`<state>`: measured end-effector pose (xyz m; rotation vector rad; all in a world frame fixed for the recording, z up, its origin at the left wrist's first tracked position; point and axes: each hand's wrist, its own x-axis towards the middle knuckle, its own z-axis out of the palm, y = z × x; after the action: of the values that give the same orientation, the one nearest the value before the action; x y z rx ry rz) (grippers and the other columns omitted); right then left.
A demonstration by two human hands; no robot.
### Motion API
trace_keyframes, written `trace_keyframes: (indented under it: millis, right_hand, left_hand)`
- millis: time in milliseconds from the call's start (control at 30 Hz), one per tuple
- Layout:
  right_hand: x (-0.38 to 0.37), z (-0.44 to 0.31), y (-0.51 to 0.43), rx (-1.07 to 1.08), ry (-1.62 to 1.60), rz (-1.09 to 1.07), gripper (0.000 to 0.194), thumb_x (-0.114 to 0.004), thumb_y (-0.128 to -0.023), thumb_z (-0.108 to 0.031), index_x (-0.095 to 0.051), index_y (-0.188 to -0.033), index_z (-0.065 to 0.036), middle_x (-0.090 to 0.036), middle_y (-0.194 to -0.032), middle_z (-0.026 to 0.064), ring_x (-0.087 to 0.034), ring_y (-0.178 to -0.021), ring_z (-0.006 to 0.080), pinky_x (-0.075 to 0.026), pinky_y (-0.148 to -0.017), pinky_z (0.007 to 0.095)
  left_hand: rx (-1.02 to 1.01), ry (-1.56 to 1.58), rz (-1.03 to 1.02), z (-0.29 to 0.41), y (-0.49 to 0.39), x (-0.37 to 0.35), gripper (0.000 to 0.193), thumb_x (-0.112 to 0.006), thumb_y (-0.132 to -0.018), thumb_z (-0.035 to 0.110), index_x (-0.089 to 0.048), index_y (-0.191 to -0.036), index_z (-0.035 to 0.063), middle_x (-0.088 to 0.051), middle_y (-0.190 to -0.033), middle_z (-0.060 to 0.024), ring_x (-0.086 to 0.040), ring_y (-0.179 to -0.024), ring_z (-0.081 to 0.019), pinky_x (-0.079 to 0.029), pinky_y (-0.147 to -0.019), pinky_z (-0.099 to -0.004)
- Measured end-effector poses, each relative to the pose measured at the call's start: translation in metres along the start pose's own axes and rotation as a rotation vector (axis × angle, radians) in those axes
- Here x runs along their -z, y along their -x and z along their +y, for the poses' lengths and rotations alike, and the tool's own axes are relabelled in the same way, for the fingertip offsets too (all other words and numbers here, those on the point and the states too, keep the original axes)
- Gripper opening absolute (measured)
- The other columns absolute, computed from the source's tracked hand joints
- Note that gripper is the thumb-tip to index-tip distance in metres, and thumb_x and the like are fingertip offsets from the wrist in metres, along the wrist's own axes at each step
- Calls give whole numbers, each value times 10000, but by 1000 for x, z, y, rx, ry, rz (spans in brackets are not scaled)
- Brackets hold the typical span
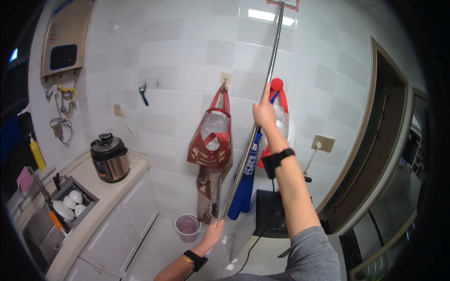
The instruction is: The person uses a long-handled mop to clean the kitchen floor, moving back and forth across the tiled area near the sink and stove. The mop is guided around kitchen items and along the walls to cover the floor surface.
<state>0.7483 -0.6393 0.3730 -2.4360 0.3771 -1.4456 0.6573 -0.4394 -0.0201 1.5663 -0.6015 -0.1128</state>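
Note:
A long metal pole (276, 45) runs steeply up along the tiled wall. Its head (290, 5), with a red-and-white edge, lies against the wall at the top rim of the view and is partly cut off. My right hand (265, 111) grips the pole around its middle, in front of a red round hook (277, 84). Lower down, my left hand (213, 232) is closed around the pole's bottom end. Behind the pole hang a red bag (212, 140) holding clear plastic and a blue cloth (242, 196).
On the left counter (139, 172) stands an electric pressure cooker (109, 158). White bowls (72, 202) sit in a rack by the sink (38, 235). A lined bucket (188, 228) is on the floor. A black appliance (269, 214) stands right of centre, near a doorway (372, 140).

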Motion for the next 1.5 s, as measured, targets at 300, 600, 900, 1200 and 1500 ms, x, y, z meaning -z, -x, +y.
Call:
trace_keyframes:
  millis: [300,600,900,1200,1500]
  right_hand:
    - [-27,-41,0,64,39,-109,841,-460,-749,-159,69,-1402,-160,-616,-754,230,-603,-657,369,-465,-591,462]
    - [-87,-56,89,171,-42,-213,822,-466,-750,-139,34,-1403,-136,-612,-693,189,-589,-601,368,-459,-540,457]
    - [-74,-42,254,82,-135,-395,845,-463,-711,-132,24,-1401,-82,-589,-640,192,-560,-529,377,-438,-478,457]
    - [-52,-32,242,74,-48,-245,841,-468,-706,-163,-2,-1400,-69,-560,-550,186,-549,-477,362,-447,-465,471]
    - [25,36,78,-55,33,-75,814,-443,-743,-163,29,-1406,-154,-603,-707,244,-586,-630,405,-449,-587,496]
  left_hand:
    - [165,92,28,11,-1,5,468,-365,-933,375,-458,-637,25,-420,-519,-54,-432,-491,-166,-361,-486,-341]
    - [251,83,-27,-75,60,12,491,-324,-924,347,-470,-600,8,-450,-502,-63,-432,-456,-176,-358,-456,-350]
    - [97,-285,-209,-195,236,32,423,-384,-895,291,-507,-602,10,-508,-500,-100,-515,-433,-213,-393,-418,-370]
    - [-347,-687,-23,-194,233,35,417,-398,-896,295,-514,-622,4,-535,-524,-118,-539,-466,-250,-387,-432,-372]
    - [157,-126,-118,-25,74,-32,527,-373,-916,404,-498,-686,-53,-486,-580,-225,-510,-563,-365,-407,-567,-426]
